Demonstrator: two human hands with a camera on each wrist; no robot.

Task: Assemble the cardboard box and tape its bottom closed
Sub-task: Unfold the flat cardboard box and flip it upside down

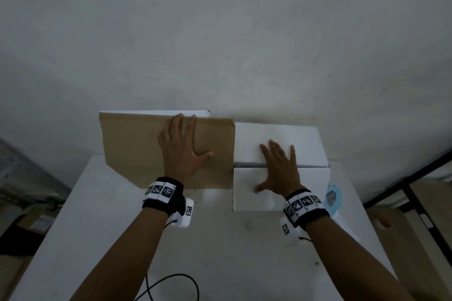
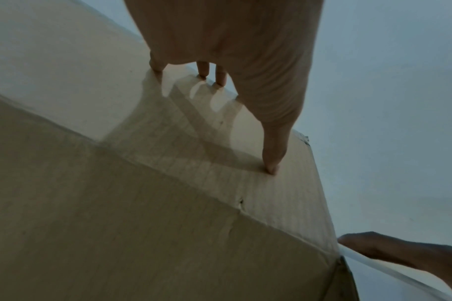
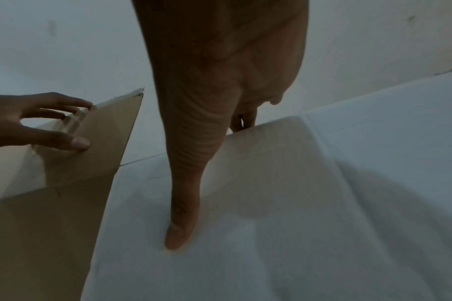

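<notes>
Centre frame, left hand (image 1: pixel 182 148) lies flat, fingers spread, on the brown flap (image 1: pixel 132 146) of the cardboard box (image 1: pixel 281 134). Right hand (image 1: pixel 281 171), released and flat, presses its white panels; blue tape dispenser (image 1: pixel 333 197) beside it at right.

Dim room: bare grey-white wall (image 1: pixel 220 32) behind a white table (image 1: pixel 97 239).

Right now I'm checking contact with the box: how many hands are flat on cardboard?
2. The left hand presses the brown panel, fingertips at its far edge. The right hand lies spread on the white panels beside it.
</notes>
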